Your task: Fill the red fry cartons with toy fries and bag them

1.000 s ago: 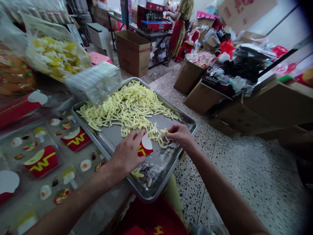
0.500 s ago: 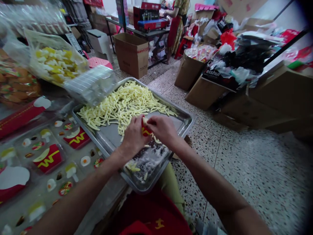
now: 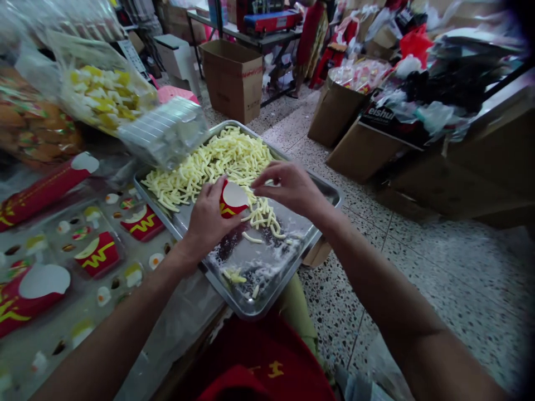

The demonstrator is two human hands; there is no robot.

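My left hand [image 3: 207, 220] is closed around a small red fry box [image 3: 234, 198] with a yellow zigzag and a white inner back, held upright above the metal tray [image 3: 298, 221]. Just right of the box, my right hand [image 3: 295, 189] has its thumb and forefinger in a pinch; whatever sits between the fingertips is too small to make out. Pale yellow imitation fries [image 3: 225, 153] are heaped over the tray's far half, some reaching under my hands. White powder and a few loose fry pieces [image 3: 234, 275] lie at the tray's near end.
Left of the tray, clear plastic packs [image 3: 98, 255] hold red fry boxes and tiny food pieces. A bag of yellow-and-white pieces [image 3: 104, 97] and clear plastic trays [image 3: 163, 131] stand behind. Cardboard boxes [image 3: 232, 81] line the speckled floor [image 3: 355, 245]; another person [image 3: 311, 39] stands at the back.
My right hand has drawn away from the fry box, up and to the right. The left hand now tilts the box so its white inside shows. The view has shifted slightly.
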